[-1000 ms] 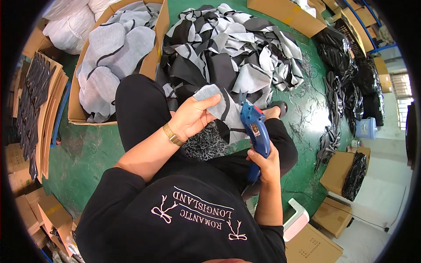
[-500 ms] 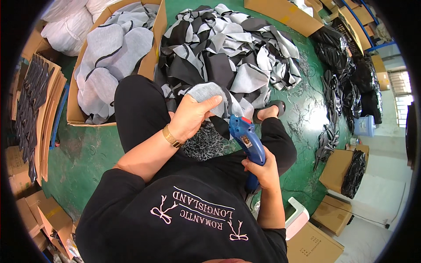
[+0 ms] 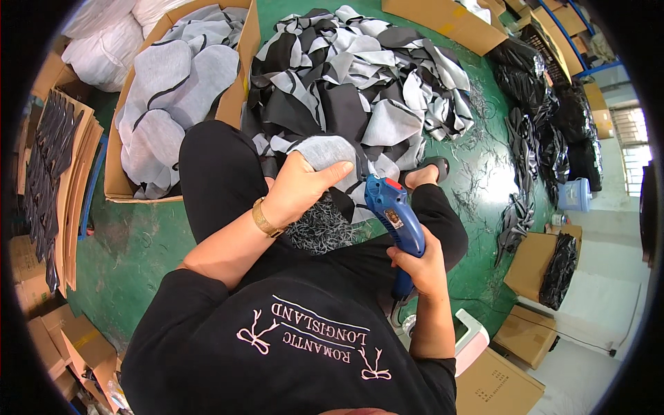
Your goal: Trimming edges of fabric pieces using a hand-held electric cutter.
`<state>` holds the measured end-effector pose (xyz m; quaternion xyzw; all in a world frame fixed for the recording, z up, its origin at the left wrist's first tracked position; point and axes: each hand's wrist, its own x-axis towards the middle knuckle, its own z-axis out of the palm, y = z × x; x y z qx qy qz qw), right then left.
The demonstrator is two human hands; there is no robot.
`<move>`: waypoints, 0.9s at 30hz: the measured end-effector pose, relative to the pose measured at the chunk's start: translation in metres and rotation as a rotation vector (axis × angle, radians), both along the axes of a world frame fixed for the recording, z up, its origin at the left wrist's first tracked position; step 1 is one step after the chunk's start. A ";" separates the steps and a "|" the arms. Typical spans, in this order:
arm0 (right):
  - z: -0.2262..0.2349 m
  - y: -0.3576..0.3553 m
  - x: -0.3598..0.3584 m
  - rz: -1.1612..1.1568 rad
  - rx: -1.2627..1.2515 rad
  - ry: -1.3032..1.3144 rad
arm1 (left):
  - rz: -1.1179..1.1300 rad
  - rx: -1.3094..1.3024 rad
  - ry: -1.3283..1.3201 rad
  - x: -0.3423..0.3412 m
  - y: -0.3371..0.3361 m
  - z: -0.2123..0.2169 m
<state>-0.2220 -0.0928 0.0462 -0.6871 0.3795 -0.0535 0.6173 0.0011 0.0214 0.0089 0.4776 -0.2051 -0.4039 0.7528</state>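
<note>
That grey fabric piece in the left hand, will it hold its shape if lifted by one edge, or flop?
The grey fabric piece probably flops: it curves over the left hand rather than lying flat. It looks light, since the fingers alone carry it. The cut pieces in the cardboard box keep rounded outlines but sag over each other, so expect some body, not stiffness.
</note>
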 end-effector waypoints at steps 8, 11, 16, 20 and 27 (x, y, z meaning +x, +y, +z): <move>0.012 -0.007 0.016 -0.009 0.118 -0.034 | -0.082 0.019 -0.208 0.004 0.005 -0.009; 0.010 -0.011 0.029 -0.084 0.142 -0.157 | -0.155 -0.004 -0.083 -0.001 0.004 -0.003; 0.011 -0.016 0.066 -0.074 -0.047 -0.241 | -0.238 -0.009 0.004 -0.014 0.006 0.000; 0.004 -0.011 0.086 -0.052 -0.263 -0.166 | -0.267 0.016 -0.024 -0.025 0.009 -0.012; 0.000 -0.005 0.080 -0.009 -0.173 -0.142 | -0.131 -0.048 0.598 -0.017 -0.007 -0.001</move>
